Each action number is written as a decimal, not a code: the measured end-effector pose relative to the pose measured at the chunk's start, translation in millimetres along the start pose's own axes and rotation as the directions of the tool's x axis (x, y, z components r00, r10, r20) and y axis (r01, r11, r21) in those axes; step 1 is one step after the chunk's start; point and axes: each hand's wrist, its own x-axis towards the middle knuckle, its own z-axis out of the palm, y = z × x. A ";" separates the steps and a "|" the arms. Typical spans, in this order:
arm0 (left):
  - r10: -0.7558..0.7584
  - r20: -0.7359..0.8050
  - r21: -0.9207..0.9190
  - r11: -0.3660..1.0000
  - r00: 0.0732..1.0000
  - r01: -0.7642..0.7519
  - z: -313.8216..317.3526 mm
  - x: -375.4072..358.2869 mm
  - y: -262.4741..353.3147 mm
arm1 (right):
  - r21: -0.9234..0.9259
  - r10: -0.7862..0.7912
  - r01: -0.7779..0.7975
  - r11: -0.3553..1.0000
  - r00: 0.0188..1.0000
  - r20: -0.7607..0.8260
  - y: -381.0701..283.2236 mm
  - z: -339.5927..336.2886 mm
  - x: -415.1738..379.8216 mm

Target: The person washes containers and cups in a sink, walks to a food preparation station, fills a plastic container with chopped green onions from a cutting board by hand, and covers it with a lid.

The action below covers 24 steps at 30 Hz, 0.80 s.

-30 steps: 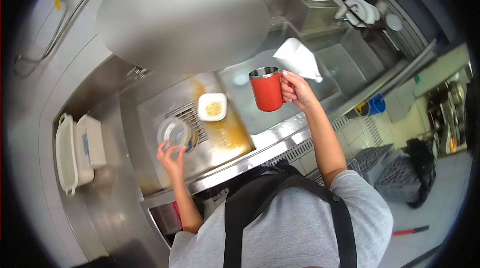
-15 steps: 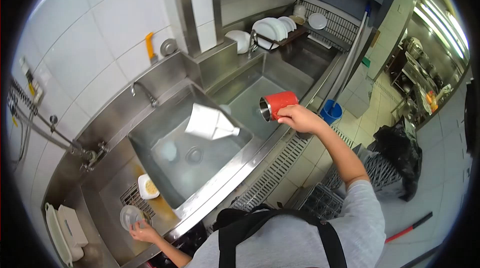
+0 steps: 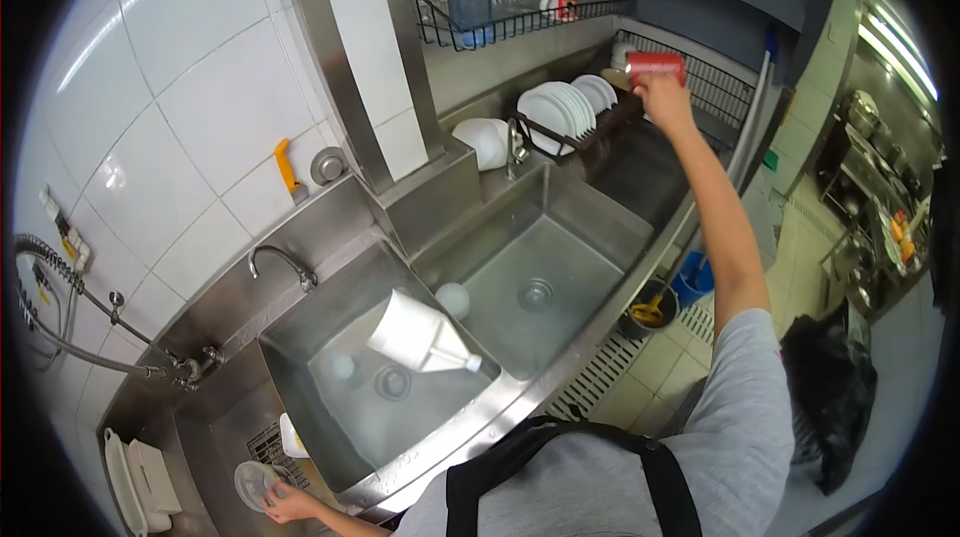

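Observation:
My right hand (image 3: pixel 664 102) is closed around a red metal mug (image 3: pixel 655 65), held out at arm's length in front of the wire rack at the far right end of the counter. Low at the left, the fingers of my left hand (image 3: pixel 288 503) grip the rim of a clear round plastic container (image 3: pixel 254 485) over the left basin. Beside that basin's divider sits a small white square dish (image 3: pixel 291 437), partly hidden by the middle sink's edge. A white plastic jug (image 3: pixel 415 332) lies tilted in the middle sink (image 3: pixel 350 427).
White plates (image 3: pixel 555 117) stand in a dark rack beyond the right sink (image 3: pixel 480 322). Above hangs a wire basket (image 3: pixel 520 17) with a blue-lidded jug and cups. Faucets rise behind the sinks. A black bucket (image 3: pixel 645 312) and a blue bucket (image 3: pixel 694 280) stand on the floor.
My right hand has carried the red mug from over the right sink out to the far rack. My left hand stays at the left basin with the clear container. The view has shifted.

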 end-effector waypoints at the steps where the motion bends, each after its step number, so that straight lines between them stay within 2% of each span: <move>1: 0.015 -0.012 -0.013 1.000 1.000 -0.015 -3.4 -3.8 12.3 | -0.095 -0.006 0.004 0.995 1.000 -0.019 7.2 1.4 27.4; 3: 0.009 -0.035 -0.014 1.000 0.999 -0.010 -11.5 -10.6 35.7 | -0.229 -0.049 0.031 0.973 0.996 -0.076 23.8 8.8 82.2; 5: 0.084 -0.105 -0.033 0.996 0.991 -0.088 -22.1 -19.6 59.1 | -0.334 -0.144 0.086 0.939 0.978 -0.152 40.9 25.1 132.3; 6: 0.067 -0.113 -0.017 0.997 0.991 -0.069 -31.1 -23.8 68.8 | -0.317 -0.159 0.101 0.943 0.974 -0.160 46.9 32.8 155.1; 8: 0.072 -0.092 -0.096 0.992 0.993 -0.081 -49.8 -32.3 93.1 | -0.462 -0.189 0.113 0.880 0.974 -0.123 58.8 49.3 195.6; 9: 0.050 -0.098 -0.076 0.995 0.994 -0.058 -56.3 -38.1 102.4 | -0.444 -0.210 0.131 0.886 0.969 -0.133 65.3 61.0 213.0; 13: 0.221 -0.176 -0.113 0.963 0.959 -0.243 -107.8 -60.3 116.7 | -0.448 -0.316 0.261 0.855 0.947 -0.052 94.2 118.0 272.2; 14: 0.209 -0.180 -0.079 0.971 0.961 -0.226 -126.3 -70.0 125.4 | -0.448 -0.326 0.293 0.845 0.945 0.004 99.9 131.2 283.5; 16: 0.206 -0.161 -0.009 0.978 0.965 -0.210 -164.9 -86.0 141.2 | -0.439 -0.414 0.425 0.791 0.901 0.127 112.1 152.8 302.7; 17: 0.225 -0.204 -0.011 0.973 0.953 -0.232 -172.8 -94.9 139.7 | -0.435 -0.466 0.471 0.767 0.876 0.128 117.3 164.6 308.2; 18: 0.224 -0.185 -0.016 0.973 0.957 -0.231 -188.6 -99.2 147.2 | -0.479 -0.490 0.516 0.711 0.851 0.190 123.4 174.8 313.3; 20: 0.220 -0.168 0.002 0.975 0.961 -0.223 -212.0 -112.6 148.3 | -0.498 -0.659 0.615 0.612 0.744 0.109 157.4 224.9 335.3; 21: 0.223 -0.157 0.019 0.975 0.962 -0.223 -220.3 -118.5 145.5 | -0.447 -0.673 0.656 0.609 0.725 0.145 169.0 244.9 348.3; 22: 0.200 -0.166 0.052 0.980 0.966 -0.194 -225.1 -124.9 144.5 | -0.401 -0.624 0.613 0.681 0.772 0.121 195.1 281.7 365.5; 23: 0.175 -0.151 0.026 0.985 0.973 -0.173 -236.7 -129.9 146.2 | -0.311 -0.663 0.663 0.681 0.739 0.121 183.7 251.8 350.3; 24: 0.171 -0.152 -0.005 0.985 0.974 -0.173 -250.5 -133.9 145.5 | -0.209 -0.722 0.722 0.660 0.686 0.091 190.6 250.0 349.4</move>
